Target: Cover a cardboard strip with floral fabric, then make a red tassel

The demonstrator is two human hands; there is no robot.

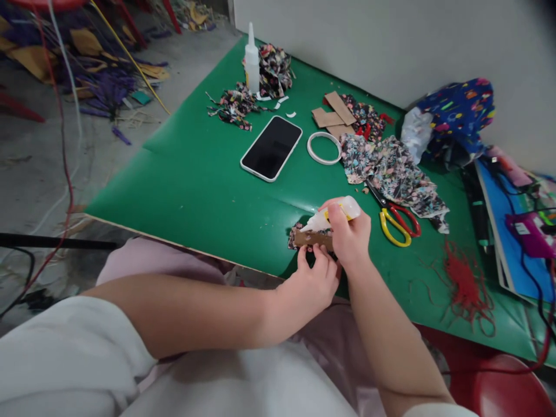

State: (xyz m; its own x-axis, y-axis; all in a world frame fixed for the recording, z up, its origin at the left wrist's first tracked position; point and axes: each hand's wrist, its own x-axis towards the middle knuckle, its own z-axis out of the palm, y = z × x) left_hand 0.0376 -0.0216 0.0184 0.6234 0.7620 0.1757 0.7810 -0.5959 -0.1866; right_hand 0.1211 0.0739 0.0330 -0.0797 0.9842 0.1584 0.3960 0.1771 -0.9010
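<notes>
A white glue bottle (319, 220) is gripped in my right hand (353, 236), tilted so its nozzle points down and left. The nozzle tip is at a small brown cardboard strip (309, 238); whether it touches cannot be told. Under the strip lies a piece of dark floral fabric (292, 238), showing past its left end. My left hand (313, 278) has its fingers bent against the near edge of the strip, holding it at the table's front edge. Part of the strip is hidden behind my fingers. Scissors (395, 223) with yellow and red handles lie right of my right hand.
On the green table (195, 179) are a phone (273, 148), a tape roll (324, 148), cardboard pieces (334, 116), floral fabric (391, 168), a second glue bottle (251, 63) standing among scraps, and red threads (467, 284). Cables (538, 284) hang at right. A wall (369, 46) borders the back.
</notes>
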